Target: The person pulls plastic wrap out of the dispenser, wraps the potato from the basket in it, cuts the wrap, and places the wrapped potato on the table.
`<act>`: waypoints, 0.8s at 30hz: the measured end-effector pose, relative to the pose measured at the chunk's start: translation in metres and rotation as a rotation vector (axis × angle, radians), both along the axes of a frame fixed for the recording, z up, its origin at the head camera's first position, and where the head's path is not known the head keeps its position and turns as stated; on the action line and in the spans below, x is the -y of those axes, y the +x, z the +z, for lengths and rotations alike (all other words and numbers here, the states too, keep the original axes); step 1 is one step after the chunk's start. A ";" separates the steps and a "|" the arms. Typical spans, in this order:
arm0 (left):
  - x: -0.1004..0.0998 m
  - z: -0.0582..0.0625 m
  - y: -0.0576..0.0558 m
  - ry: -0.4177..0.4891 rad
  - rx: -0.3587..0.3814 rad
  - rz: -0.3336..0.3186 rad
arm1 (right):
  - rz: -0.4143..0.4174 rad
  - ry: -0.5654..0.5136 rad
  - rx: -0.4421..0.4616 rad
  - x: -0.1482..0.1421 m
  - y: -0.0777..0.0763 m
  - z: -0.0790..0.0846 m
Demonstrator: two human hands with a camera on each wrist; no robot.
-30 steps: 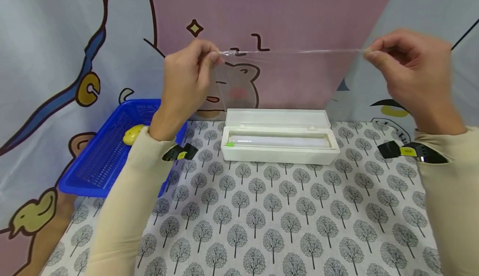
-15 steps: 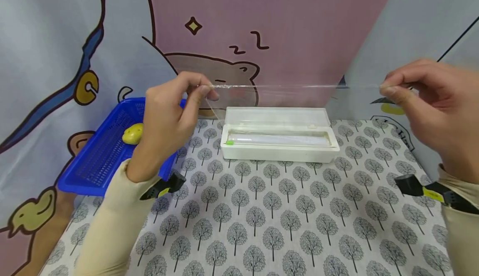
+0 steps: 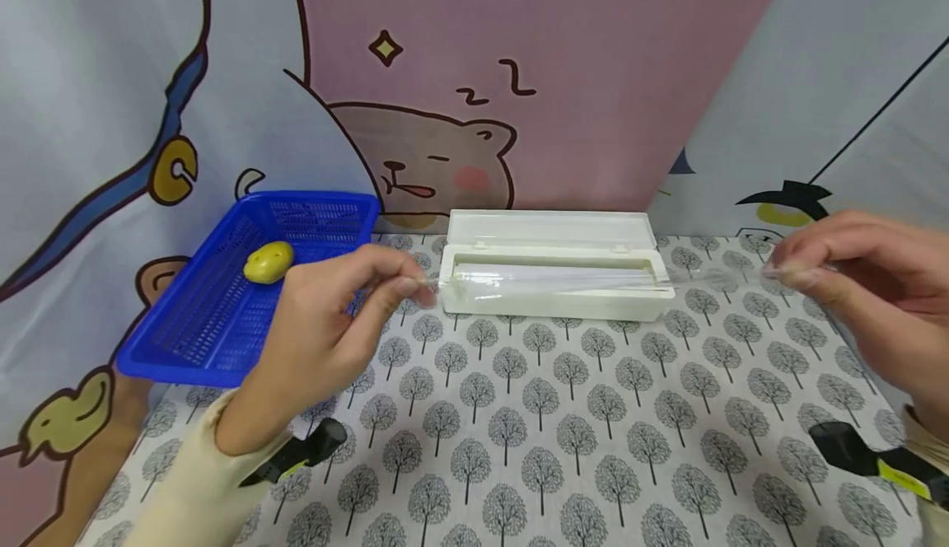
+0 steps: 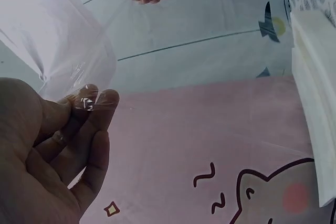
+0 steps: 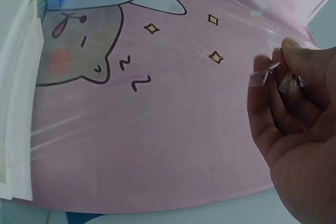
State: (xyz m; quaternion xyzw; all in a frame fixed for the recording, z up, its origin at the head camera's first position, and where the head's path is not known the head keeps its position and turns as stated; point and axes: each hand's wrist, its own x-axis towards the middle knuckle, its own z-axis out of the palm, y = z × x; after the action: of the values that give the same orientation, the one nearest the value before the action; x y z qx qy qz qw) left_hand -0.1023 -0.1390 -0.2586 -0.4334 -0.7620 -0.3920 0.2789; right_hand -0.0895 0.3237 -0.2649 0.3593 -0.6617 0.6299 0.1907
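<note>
A sheet of clear plastic wrap (image 3: pixel 485 285) stretches between my two hands, in front of the white wrap dispenser box (image 3: pixel 556 306) in the head view. My left hand (image 3: pixel 334 316) pinches one corner of it between thumb and fingers, left of the box. Off to the right, my right hand (image 3: pixel 867 292) pinches the other corner. The right wrist view shows crumpled film (image 5: pixel 287 81) at the right thumb and fingertips. The box's lid (image 3: pixel 549 227) stands raised, with a white roll inside and a small green piece at its left end, seen through the film.
Left of my left hand is a blue plastic basket (image 3: pixel 222 308) holding a yellow potato-shaped object (image 3: pixel 268 263). A tree-print cloth (image 3: pixel 541 448) covers the table. Behind it hangs a cartoon-print curtain (image 3: pixel 593 77).
Both hands have come down from high in front of the curtain to about box height, and they have spread farther apart. The wrap came down with them and now overlaps the box.
</note>
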 end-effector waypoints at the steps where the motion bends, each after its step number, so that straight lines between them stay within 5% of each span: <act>1: 0.001 -0.002 0.003 -0.004 0.000 -0.006 | 0.014 0.004 0.003 -0.002 0.003 -0.003; 10: 0.004 -0.017 0.032 -0.029 0.089 -0.059 | 0.104 0.084 -0.022 -0.013 0.024 -0.024; 24: 0.010 -0.038 0.049 -0.096 0.084 -0.216 | 0.111 0.272 -0.009 -0.017 0.061 -0.046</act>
State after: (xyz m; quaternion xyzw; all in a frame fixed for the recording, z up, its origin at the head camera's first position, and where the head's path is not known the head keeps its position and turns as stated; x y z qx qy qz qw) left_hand -0.0534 -0.1495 -0.2967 -0.5091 -0.7398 -0.4007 0.1815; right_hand -0.0280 0.3406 -0.3107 0.4208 -0.7191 0.5424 0.1083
